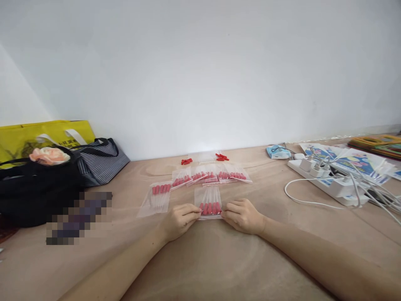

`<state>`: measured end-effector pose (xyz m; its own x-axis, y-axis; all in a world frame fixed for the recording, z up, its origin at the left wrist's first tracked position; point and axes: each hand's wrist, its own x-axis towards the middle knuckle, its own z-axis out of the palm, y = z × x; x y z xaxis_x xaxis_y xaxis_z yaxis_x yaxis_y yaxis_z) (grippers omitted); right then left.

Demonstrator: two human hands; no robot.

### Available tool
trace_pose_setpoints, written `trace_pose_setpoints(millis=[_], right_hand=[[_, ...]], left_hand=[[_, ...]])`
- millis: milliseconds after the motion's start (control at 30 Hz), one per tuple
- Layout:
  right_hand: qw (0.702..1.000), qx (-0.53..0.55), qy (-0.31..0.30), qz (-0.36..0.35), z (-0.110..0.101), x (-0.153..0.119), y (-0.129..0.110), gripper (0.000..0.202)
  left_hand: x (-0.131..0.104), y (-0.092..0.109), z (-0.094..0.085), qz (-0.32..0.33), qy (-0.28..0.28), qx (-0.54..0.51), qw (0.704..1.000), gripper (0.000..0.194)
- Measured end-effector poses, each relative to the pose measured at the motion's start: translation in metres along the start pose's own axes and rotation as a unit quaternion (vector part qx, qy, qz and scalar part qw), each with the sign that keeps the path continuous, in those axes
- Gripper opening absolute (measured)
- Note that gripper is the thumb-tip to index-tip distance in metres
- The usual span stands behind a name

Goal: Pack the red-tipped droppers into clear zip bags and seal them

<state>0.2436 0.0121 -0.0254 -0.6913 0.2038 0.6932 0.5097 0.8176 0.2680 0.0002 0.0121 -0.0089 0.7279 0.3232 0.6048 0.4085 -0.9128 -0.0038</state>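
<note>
A clear plastic bag [208, 194] lies flat in front of me, with several slim white sticks with red ends inside it. My left hand [181, 219] pinches its near left corner. At the near right corner, my right hand [242, 216] has its fingers closed on the bag's edge. To the left rests another clear bag [159, 205] of red-ended sticks. Farther back, several filled bags [209, 177] overlap in a row. Behind them are two small piles of loose red pieces, the left pile [186, 161] and the right pile [222, 157].
On the left stand a black bag [37, 196], a striped bag [100, 161] and a yellow bag [19, 138], near a pixelated object [79, 217]. To the right are a power strip [326, 182] with tangled cables, a blue mask [278, 151] and printed packets [357, 161]. A wall rises behind.
</note>
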Motion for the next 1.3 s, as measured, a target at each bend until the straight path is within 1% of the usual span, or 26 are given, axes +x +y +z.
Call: trace_pose_setpoints(millis=[67, 133, 333, 433, 567, 633, 700, 833, 900, 1100, 1300], right_hand=[[1.0, 0.01, -0.007, 0.009, -0.001, 0.001, -0.001, 0.027], [1.0, 0.02, -0.013, 0.017, -0.002, 0.001, -0.001, 0.026], [0.998, 0.017, -0.023, 0.05, 0.001, 0.002, -0.002, 0.023], [0.998, 0.019, -0.026, 0.063, 0.002, 0.002, -0.003, 0.023], [0.997, 0.013, -0.015, 0.075, 0.002, -0.001, -0.002, 0.025], [0.997, 0.007, -0.014, 0.082, 0.003, -0.002, 0.0, 0.025], [0.996, 0.009, -0.02, 0.085, 0.003, -0.003, 0.001, 0.023], [0.995, 0.029, -0.026, 0.089, 0.005, 0.0, 0.001, 0.018], [0.995, 0.032, -0.026, 0.094, 0.006, 0.003, -0.001, 0.018], [0.994, 0.017, -0.022, 0.104, 0.008, 0.009, -0.005, 0.019], [0.994, 0.027, -0.021, 0.108, 0.008, 0.009, -0.006, 0.019]], left_hand=[[-0.001, 0.0, -0.002, 0.008, 0.006, 0.022, 1.0, 0.019], [-0.002, 0.0, -0.002, 0.0, 0.013, 0.026, 1.0, 0.019], [-0.002, -0.002, 0.001, -0.091, 0.01, -0.016, 0.996, 0.022], [-0.001, -0.002, 0.002, -0.13, 0.018, -0.042, 0.99, 0.021], [0.0, -0.002, 0.002, -0.153, 0.022, -0.047, 0.987, 0.016], [-0.001, -0.001, 0.002, -0.149, 0.016, -0.036, 0.988, 0.014], [-0.001, 0.0, 0.002, -0.132, 0.012, -0.019, 0.991, 0.012], [0.006, 0.006, 0.007, -0.059, 0.017, 0.015, 0.998, 0.012], [0.012, 0.01, 0.012, -0.036, 0.026, 0.021, 0.999, 0.014], [0.027, 0.014, 0.026, -0.022, 0.056, 0.031, 0.998, 0.016], [0.028, 0.014, 0.027, 0.001, 0.059, 0.06, 0.996, 0.017]])
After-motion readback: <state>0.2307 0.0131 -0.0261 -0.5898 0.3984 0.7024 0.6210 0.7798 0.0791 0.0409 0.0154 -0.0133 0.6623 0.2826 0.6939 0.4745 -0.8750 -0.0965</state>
